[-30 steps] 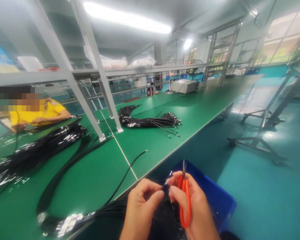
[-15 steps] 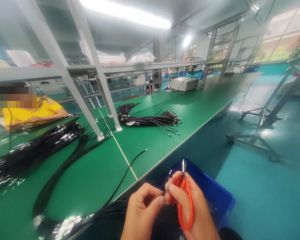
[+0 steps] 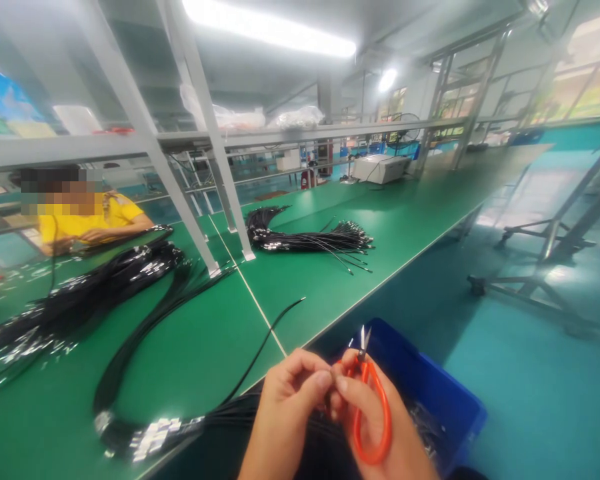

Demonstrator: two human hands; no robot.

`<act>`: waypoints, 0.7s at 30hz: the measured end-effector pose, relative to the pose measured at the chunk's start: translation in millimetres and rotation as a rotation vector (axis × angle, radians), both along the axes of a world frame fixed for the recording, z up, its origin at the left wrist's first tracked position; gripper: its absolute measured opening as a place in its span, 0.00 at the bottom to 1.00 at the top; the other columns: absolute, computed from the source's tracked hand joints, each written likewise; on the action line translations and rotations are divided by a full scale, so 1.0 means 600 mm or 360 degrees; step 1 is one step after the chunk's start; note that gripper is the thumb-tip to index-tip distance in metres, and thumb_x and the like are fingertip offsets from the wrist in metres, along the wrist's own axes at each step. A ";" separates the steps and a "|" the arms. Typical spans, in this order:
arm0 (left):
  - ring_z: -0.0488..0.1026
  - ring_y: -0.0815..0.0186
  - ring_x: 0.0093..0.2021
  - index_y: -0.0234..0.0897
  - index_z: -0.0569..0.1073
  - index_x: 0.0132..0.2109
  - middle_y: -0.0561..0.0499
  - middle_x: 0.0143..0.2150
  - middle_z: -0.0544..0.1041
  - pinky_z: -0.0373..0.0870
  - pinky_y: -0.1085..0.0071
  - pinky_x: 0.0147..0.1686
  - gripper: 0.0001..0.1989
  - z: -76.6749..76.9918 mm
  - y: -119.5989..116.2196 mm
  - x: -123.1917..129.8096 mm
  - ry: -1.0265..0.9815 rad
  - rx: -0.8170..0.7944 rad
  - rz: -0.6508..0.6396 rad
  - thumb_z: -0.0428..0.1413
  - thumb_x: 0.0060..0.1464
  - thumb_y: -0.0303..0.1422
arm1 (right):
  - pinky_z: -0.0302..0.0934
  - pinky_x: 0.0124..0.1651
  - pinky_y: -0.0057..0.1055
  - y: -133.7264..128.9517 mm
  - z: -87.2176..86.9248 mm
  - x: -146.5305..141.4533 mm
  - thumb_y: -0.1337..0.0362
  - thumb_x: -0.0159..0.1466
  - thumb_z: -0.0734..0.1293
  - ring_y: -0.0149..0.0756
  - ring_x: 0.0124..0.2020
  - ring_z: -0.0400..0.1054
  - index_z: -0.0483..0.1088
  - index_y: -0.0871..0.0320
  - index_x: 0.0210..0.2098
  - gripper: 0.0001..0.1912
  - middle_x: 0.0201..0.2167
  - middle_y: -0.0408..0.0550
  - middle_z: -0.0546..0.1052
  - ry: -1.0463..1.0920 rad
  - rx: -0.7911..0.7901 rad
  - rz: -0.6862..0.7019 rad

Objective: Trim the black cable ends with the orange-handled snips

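My left hand [image 3: 293,400] is closed, thumb against fingers, pinching something too small to make out. Right beside it, my right hand [image 3: 375,407] is wrapped round red-handled scissors [image 3: 386,427], whose blades [image 3: 364,340] point up and stand slightly apart. The fingertips of both hands meet. Under and left of my left hand runs a bundle of black cables [image 3: 230,413], banded with shiny wrapping at the green table's [image 3: 220,320] front edge. One single cable [image 3: 260,350] curves up from it.
A blue bin [image 3: 430,380] with small pieces inside stands below the table edge. More black cables [image 3: 305,241] lie farther back, near shelf posts [image 3: 230,187]. A person in yellow [image 3: 123,210] works across the table at left. A white box [image 3: 380,169] and wheeled frame [image 3: 545,260] are beyond.
The view has shifted, so the scene sits farther right. My fingertips have come closer together, and the scissor blades look more spread than before.
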State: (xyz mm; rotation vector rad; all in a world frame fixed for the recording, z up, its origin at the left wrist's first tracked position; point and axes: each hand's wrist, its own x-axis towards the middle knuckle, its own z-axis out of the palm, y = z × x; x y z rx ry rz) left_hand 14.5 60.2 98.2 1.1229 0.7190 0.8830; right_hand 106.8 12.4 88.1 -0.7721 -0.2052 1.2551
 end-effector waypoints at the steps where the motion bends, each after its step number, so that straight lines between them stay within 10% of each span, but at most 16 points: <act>1: 0.68 0.70 0.20 0.34 0.71 0.26 0.54 0.20 0.73 0.64 0.74 0.24 0.09 0.001 0.002 -0.001 -0.0050 -0.0049 -0.0002 0.61 0.47 0.34 | 0.63 0.29 0.26 -0.001 0.002 0.002 0.67 0.47 0.74 0.30 0.24 0.65 0.72 0.56 0.29 0.10 0.23 0.41 0.73 0.0036 -0.0011 0.0017; 21: 0.65 0.73 0.20 0.35 0.71 0.30 0.57 0.21 0.69 0.62 0.77 0.22 0.10 -0.001 -0.007 0.007 -0.0293 -0.0273 0.0087 0.63 0.46 0.35 | 0.63 0.26 0.24 0.001 0.019 0.003 0.67 0.42 0.76 0.30 0.22 0.65 0.74 0.57 0.24 0.10 0.20 0.41 0.73 0.0183 -0.0048 0.0075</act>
